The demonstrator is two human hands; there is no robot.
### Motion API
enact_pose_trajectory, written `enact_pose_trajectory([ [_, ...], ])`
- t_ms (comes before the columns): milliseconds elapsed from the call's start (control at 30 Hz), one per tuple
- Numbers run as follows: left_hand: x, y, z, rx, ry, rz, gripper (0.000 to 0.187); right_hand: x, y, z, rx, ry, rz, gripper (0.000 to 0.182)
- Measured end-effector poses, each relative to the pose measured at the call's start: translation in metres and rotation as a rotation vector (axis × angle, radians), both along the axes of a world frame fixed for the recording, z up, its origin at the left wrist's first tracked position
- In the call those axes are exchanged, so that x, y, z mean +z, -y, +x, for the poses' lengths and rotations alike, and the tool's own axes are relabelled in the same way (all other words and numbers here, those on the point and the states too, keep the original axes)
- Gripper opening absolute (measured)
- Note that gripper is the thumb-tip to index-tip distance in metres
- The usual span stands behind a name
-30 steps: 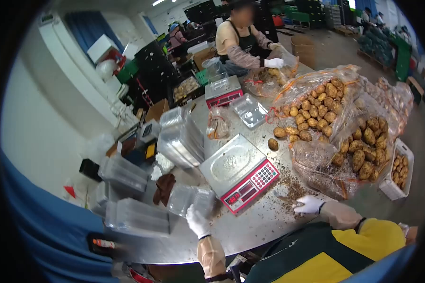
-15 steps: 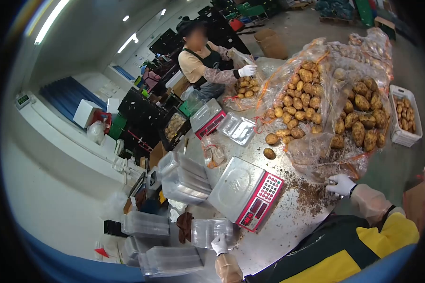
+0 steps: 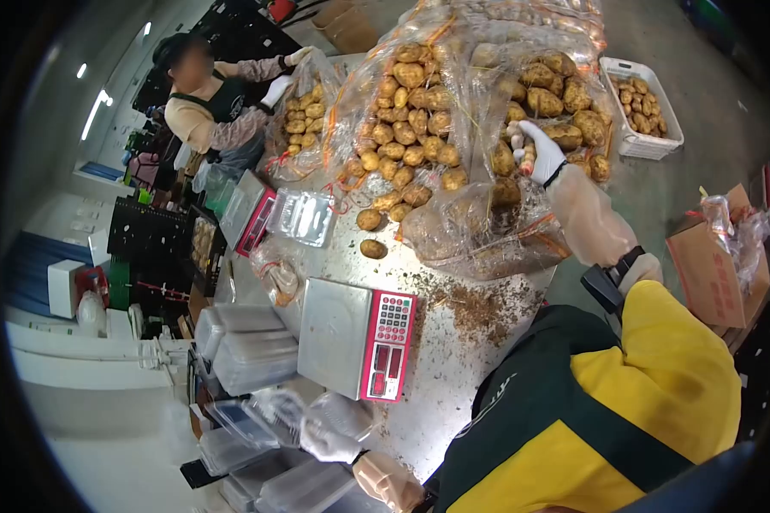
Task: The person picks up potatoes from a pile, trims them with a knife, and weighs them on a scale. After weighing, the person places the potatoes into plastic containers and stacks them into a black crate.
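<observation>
Low on the left, my left hand [image 3: 328, 443], in a white glove, grips a clear plastic container [image 3: 338, 416] with its lid side spread open; motion blurs it. Stacks of clear containers [image 3: 246, 350] stand beside it. My right hand [image 3: 541, 154], also gloved, reaches over the large potatoes [image 3: 589, 126] in an opened clear bag [image 3: 479, 227]. Its fingers are bent and apart, against the potatoes; I see no potato held in them. A pink-edged digital scale [image 3: 338, 333] stands between my hands, its plate bare.
More potatoes [image 3: 406, 132] spill from a second bag, with a few loose on the metal table [image 3: 436, 419]. Dirt [image 3: 479, 312] is scattered there. A co-worker [image 3: 205, 107] handles another potato bag across the table. Right of it stand a white crate [image 3: 650, 150] and a cardboard box [image 3: 710, 269].
My right hand has moved from the dirt-strewn table edge up to the large potatoes. My left hand has pulled a container off the table, and its parts now spread. The view has turned.
</observation>
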State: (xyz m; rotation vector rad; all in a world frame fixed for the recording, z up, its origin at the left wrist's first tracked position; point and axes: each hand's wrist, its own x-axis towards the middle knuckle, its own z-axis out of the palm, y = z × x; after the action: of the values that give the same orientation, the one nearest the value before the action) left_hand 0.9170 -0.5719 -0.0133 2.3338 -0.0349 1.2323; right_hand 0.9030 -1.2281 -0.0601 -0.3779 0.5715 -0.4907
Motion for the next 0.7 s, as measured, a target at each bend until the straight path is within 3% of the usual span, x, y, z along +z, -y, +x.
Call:
enact_pose_trajectory([
  [33,0.005,0.040,0.001,-0.229,-0.034,-0.251,0.014,0.011,0.010,-0.004,-0.062,-0.151,-0.085,0.015],
  [100,-0.037,0.039,0.016,-0.313,-0.355,0.086,0.016,0.020,0.013,-0.016,-0.269,-0.508,-0.377,0.020],
  [167,-0.061,0.048,0.019,-0.381,-0.601,0.292,0.016,-0.047,0.040,-0.034,-0.334,-0.865,-0.891,0.028],
  [200,-0.060,0.056,0.016,-0.371,-0.771,0.273,0.027,-0.072,0.050,-0.040,-0.361,-1.038,-1.150,0.033],
  [233,-0.054,0.068,0.014,-0.340,-0.711,0.289,0.030,-0.062,0.046,-0.051,-0.113,-1.186,-1.184,0.048],
  [300,-0.036,0.088,0.010,-0.276,-0.593,0.321,0.037,-0.076,0.036,-0.056,0.111,-1.343,-1.322,0.061],
  [333,-0.027,0.093,0.012,-0.260,-0.625,0.333,0.046,-0.068,0.035,-0.049,0.256,-1.394,-1.277,0.085],
  [433,-0.009,0.120,0.021,-0.216,-0.556,0.295,0.046,-0.039,0.034,-0.027,0.585,-1.511,-1.295,0.107],
  [467,-0.003,0.126,0.026,-0.255,-0.538,0.368,0.046,-0.043,0.042,-0.023,0.645,-1.511,-1.275,0.118],
  [500,-0.003,0.134,0.029,-0.309,-0.515,0.348,0.045,-0.034,0.044,-0.022,0.662,-1.496,-1.312,0.110],
  [567,-0.004,0.153,0.037,-0.417,-0.456,0.295,0.044,-0.079,0.074,-0.026,0.641,-1.431,-1.451,0.094],
  [667,-0.001,0.199,0.038,-0.537,-0.448,0.134,0.037,-0.027,0.058,-0.041,0.599,-0.837,-0.902,0.076],
  [700,0.003,0.217,0.035,-0.581,-0.497,0.061,0.036,-0.025,0.045,-0.043,0.485,-0.597,-0.832,0.069],
])
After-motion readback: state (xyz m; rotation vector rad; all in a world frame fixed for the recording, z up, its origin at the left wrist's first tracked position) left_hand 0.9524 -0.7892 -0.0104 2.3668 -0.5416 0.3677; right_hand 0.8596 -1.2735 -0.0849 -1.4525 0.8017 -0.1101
